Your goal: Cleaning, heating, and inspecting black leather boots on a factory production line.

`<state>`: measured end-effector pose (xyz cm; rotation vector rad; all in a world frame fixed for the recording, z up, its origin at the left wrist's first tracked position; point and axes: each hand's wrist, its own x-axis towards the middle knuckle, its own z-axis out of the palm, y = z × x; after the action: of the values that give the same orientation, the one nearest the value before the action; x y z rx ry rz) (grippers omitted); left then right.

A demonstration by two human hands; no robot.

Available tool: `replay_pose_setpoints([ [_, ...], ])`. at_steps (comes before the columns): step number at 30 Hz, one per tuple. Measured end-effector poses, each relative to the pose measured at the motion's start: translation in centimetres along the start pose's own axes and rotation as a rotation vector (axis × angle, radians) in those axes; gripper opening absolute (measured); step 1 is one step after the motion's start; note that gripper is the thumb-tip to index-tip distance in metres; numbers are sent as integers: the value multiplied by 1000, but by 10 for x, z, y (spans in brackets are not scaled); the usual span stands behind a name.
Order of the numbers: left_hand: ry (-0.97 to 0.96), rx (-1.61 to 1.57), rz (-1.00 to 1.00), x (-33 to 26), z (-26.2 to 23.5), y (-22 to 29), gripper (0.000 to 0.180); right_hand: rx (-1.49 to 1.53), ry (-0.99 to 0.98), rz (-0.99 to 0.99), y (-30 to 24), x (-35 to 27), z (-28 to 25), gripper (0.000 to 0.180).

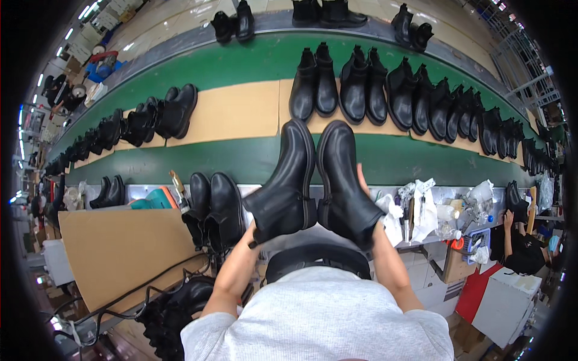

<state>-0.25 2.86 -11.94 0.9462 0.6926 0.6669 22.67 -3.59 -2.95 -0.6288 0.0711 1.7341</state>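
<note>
A pair of black leather ankle boots is held up in front of me, soles turned toward each other and toes pointing away. My left hand (250,232) holds the left boot (280,183); its fingers are hidden by or inside the shaft. With my right hand (362,180) I hold the right boot (343,180); some fingertips show along its outer side, and the rest of the hand is hidden. The two heels are close together. Beyond them is a green conveyor belt (235,157) with cardboard sheets (232,111) on it.
Rows of black boots (355,90) stand on the cardboard at right, more boots (177,111) at left. Another pair (223,204) is near my left arm, beside a brush (179,186). Crumpled white wipes (391,213) and bottles (447,212) lie at right. A co-worker (527,246) is far right.
</note>
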Motion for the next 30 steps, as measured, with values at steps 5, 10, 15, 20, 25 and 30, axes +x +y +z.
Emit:
replay_pose_setpoints([
  [5,-137,-289,-144,-3,35,15,34,-40,114,17,11,-13,-33,61],
  [10,-250,-519,-171,-7,54,45,38,-152,159,25,8,-10,-66,60],
  [15,91,-145,-227,-11,12,46,72,-798,376,-277,-13,21,-70,58],
  [20,-2,816,62,-7,14,76,92,-1583,669,-468,-25,23,-54,67],
  [25,-3,439,-137,9,25,106,71,-902,465,-25,-39,32,-55,66],
  [30,251,-347,-423,32,22,91,50,-198,134,-35,-27,25,-10,50],
])
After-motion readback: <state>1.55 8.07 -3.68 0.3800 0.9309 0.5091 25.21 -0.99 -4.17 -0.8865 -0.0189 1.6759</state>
